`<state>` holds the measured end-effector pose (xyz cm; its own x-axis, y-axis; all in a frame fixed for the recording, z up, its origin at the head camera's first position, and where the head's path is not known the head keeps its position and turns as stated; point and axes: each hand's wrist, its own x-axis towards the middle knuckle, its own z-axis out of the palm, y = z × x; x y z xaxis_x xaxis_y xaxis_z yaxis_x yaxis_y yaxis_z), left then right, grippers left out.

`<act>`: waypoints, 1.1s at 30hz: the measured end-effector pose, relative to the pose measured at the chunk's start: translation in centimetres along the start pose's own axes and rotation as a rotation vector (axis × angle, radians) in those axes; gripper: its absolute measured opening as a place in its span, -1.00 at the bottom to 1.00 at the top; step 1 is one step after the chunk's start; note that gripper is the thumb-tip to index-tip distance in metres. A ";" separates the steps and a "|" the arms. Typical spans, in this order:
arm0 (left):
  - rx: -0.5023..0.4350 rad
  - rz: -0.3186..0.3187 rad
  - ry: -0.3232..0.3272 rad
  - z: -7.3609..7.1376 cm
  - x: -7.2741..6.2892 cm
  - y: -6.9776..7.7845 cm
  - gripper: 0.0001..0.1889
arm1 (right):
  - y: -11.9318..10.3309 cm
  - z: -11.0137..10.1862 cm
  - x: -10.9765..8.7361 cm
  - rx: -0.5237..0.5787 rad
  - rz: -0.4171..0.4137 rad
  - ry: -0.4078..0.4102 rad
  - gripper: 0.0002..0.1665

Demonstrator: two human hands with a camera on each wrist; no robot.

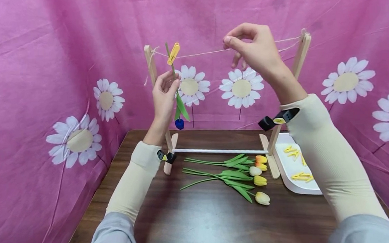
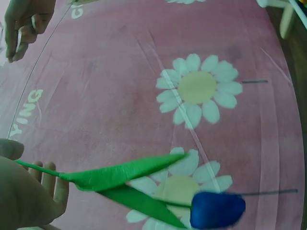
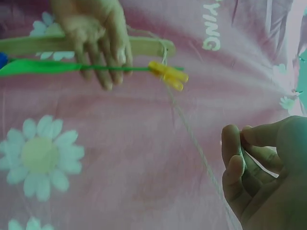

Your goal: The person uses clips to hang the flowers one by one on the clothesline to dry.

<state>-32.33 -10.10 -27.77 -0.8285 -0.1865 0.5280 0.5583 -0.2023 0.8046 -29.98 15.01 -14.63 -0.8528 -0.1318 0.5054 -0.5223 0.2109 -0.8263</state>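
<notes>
Bench (image 1: 200,221) below, wooden frame (image 1: 302,53) and string (image 1: 203,53) above, blue tulip (image 1: 181,106) hanging bloom-down.
The tulip hangs near the frame's left post; it looks light, its stem slim but springy, its leaves soft and easily bent, so mid-stem seems the best hold. The right grip (image 1: 258,45) hovers by the string, fingers loosely curled, nothing seen in them; the left grip (image 1: 164,95) lies relaxed at the stem, contact unclear. A yellow peg (image 1: 173,54) clips the stem to the string.
</notes>
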 end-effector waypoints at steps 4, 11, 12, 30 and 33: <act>0.140 0.031 -0.076 -1.0 -1.3 0.1 -0.50 | 1.2 -2.3 -1.7 -0.033 0.019 0.008 -0.88; 0.273 0.060 -0.100 -2.4 -3.7 0.1 -0.50 | 3.5 -6.3 -5.1 -0.132 0.041 0.041 -0.79; 0.284 0.057 -0.098 -2.6 -4.1 0.0 -0.52 | 3.8 -6.9 -5.7 -0.141 0.055 0.046 -0.77; 0.496 -0.112 -0.276 -7.5 -9.7 -4.7 -0.79 | 13.3 -14.8 -13.2 -0.683 0.200 -0.053 -0.65; 0.543 -0.126 -0.358 -7.7 -10.3 -5.9 -0.81 | 15.4 -15.8 -13.7 -0.742 0.218 -0.101 -0.64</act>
<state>-26.76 -14.41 -40.00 -0.9018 0.1565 0.4029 0.4322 0.3291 0.8396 -26.40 35.39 -30.33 -0.9506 -0.0930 0.2962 -0.2382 0.8303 -0.5038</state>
